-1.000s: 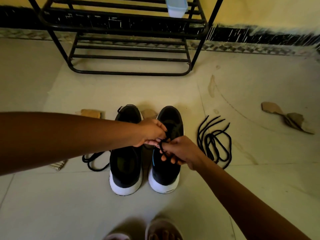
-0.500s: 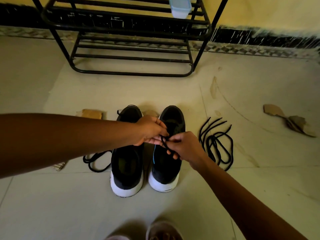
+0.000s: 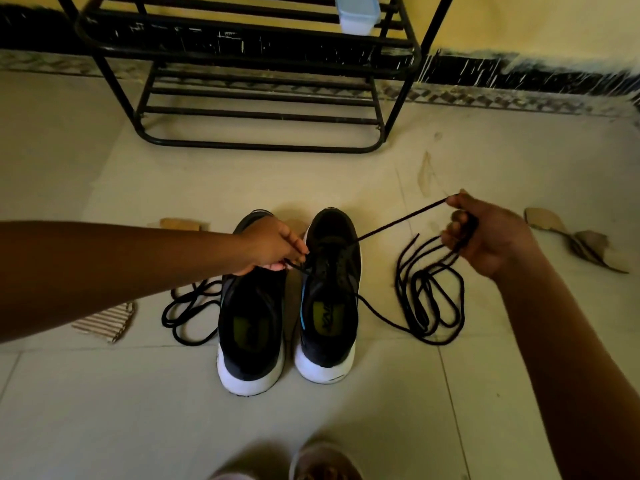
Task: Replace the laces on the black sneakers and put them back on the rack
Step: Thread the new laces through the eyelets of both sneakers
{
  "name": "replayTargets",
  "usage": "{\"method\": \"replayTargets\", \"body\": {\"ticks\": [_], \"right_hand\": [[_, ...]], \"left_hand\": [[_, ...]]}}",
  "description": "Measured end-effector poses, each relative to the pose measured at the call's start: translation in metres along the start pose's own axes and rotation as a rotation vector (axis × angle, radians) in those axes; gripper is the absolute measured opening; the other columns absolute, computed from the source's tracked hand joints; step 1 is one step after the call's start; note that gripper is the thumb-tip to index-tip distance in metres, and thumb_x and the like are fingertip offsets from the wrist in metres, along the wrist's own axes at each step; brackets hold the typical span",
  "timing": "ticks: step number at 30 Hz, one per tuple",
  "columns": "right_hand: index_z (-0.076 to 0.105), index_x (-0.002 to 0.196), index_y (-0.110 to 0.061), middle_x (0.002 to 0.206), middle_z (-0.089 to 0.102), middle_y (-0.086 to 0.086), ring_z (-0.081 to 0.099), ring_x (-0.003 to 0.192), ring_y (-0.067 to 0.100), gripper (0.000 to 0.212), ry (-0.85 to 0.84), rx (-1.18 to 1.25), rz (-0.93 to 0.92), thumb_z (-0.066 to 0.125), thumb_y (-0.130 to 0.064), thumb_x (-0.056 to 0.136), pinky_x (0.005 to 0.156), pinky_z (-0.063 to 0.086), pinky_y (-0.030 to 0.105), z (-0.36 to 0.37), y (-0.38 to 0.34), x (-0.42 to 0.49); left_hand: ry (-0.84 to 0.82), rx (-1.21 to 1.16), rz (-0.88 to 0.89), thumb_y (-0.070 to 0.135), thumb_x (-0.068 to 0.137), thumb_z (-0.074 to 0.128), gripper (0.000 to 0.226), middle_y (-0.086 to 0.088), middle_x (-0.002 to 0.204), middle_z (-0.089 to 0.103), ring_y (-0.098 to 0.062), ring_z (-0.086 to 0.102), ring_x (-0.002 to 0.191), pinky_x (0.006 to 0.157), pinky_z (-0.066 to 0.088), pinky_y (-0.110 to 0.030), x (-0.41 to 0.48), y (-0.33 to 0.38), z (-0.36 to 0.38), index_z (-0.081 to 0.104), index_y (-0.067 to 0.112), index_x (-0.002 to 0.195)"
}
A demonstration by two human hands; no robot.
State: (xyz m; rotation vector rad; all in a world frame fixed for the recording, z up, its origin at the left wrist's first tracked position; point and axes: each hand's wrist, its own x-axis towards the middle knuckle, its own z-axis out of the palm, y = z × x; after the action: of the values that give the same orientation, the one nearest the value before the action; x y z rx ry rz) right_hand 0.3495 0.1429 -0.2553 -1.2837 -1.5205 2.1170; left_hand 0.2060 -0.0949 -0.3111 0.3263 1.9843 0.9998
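- One pale tiled floor carries everything in view.
- Against the far wall stands a black metal rack.
- Two black sneakers with white soles sit side by side on the floor in front of the rack, toes toward it: the left sneaker and the right sneaker.
- The right hand is raised out to the right of the pair. Its grip is curled tight round a black lace that runs taut up from the right sneaker's eyelets.
- The left hand lies over the left sneaker's toe. Its grip pinches another stretch of lace beside the right sneaker's eyelets.
- A right coil of black lace lies just beside the right sneaker, and a left coil lies beside the left sneaker.
- A small pale-blue container sits on an upper shelf of the rack.
- A corrugated cardboard scrap lies at the far left.
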Motion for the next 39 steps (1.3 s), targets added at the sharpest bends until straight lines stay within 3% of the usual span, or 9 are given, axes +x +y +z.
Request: {"method": "replayTargets", "body": {"ticks": [4,10,13,15,18,20,24,31,39], "right_hand": [[0.055,0.078,-0.018,0.040,0.036,-0.012,0.026,0.032,0.001,0.026,0.031,0.021,-0.065,0.045,-0.031,0.098,0.035,0.022,0.012,-0.016,-0.017,0.004],[0.054,0.078,-0.020,0.042,0.036,-0.011,0.022,0.033,0.003,0.027,0.062,0.107,-0.178,0.043,-0.033,0.099,0.034,0.017,0.014,-0.028,-0.029,0.002],[0.054,0.077,-0.020,0.044,0.035,-0.011,0.021,0.034,0.003,0.026,-0.009,0.070,-0.183,0.044,-0.033,0.098,0.034,0.016,0.014,-0.012,-0.027,-0.006],[0.054,0.077,-0.019,0.045,0.036,-0.010,0.022,0.035,0.002,0.026,-0.092,0.007,-0.211,0.046,-0.032,0.097,0.034,0.016,0.015,0.006,-0.025,-0.014],[0.058,0.077,-0.016,0.047,0.036,-0.008,0.023,0.036,0.004,0.026,-0.247,-0.133,-0.295,0.048,-0.030,0.097,0.035,0.018,0.016,0.032,-0.025,-0.027],[0.060,0.075,-0.017,0.049,0.036,-0.006,0.023,0.038,0.005,0.028,-0.316,-0.239,-0.341,0.049,-0.031,0.096,0.036,0.019,0.016,0.045,-0.026,-0.034],[0.059,0.071,-0.017,0.050,0.035,-0.005,0.024,0.037,0.003,0.029,-0.311,-0.365,-0.379,0.050,-0.030,0.096,0.037,0.019,0.015,0.048,-0.027,-0.038],[0.059,0.071,-0.016,0.048,0.033,-0.008,0.023,0.040,0.004,0.030,-0.329,-0.430,-0.344,0.051,-0.031,0.095,0.039,0.019,0.015,0.039,-0.020,-0.036],[0.059,0.075,-0.016,0.049,0.033,-0.008,0.024,0.040,0.004,0.028,-0.385,-0.374,-0.399,0.048,-0.031,0.096,0.039,0.021,0.015,0.045,-0.022,-0.037]], "left_hand": [[-0.033,0.195,0.105,-0.002,0.082,0.065,0.017,-0.005,0.069,0.061,-0.003,0.050,0.043,0.040,0.036,-0.010,0.001,-0.002,0.001,0.063,0.013,0.073],[-0.108,0.582,0.225,0.014,0.078,0.073,0.010,0.008,0.076,0.059,-0.007,0.058,0.074,0.057,0.037,0.000,-0.004,-0.001,0.000,0.066,0.019,0.083],[-0.010,0.590,0.321,0.020,0.080,0.072,0.017,0.011,0.082,0.057,-0.007,0.053,0.074,0.056,0.035,-0.003,-0.005,0.013,0.005,0.062,0.020,0.093],[0.065,0.492,0.432,0.020,0.084,0.068,0.036,0.009,0.109,0.058,-0.009,0.052,0.079,0.060,0.039,-0.008,-0.003,0.033,0.011,0.055,0.018,0.117],[-0.093,0.306,0.534,0.016,0.086,0.065,0.070,0.007,0.142,0.039,-0.012,0.056,0.077,0.064,0.047,-0.012,-0.001,0.070,0.022,0.027,0.025,0.144],[-0.221,0.215,0.528,0.014,0.089,0.061,0.072,0.006,0.134,0.046,-0.012,0.058,0.074,0.063,0.048,-0.017,0.000,0.089,0.029,0.020,0.024,0.147],[-0.280,0.186,0.528,0.017,0.092,0.056,0.024,0.007,0.087,0.063,-0.008,0.052,0.062,0.057,0.043,-0.021,0.006,0.105,0.027,0.055,0.018,0.116],[-0.294,0.261,0.480,0.023,0.092,0.056,0.010,0.008,0.072,0.052,-0.004,0.044,0.057,0.056,0.039,-0.018,0.006,0.106,0.008,0.065,0.024,0.096],[-0.322,0.242,0.482,0.024,0.090,0.059,0.054,0.008,0.124,0.054,-0.008,0.057,0.078,0.062,0.045,-0.018,0.011,0.102,0.013,0.036,0.027,0.138]]}}
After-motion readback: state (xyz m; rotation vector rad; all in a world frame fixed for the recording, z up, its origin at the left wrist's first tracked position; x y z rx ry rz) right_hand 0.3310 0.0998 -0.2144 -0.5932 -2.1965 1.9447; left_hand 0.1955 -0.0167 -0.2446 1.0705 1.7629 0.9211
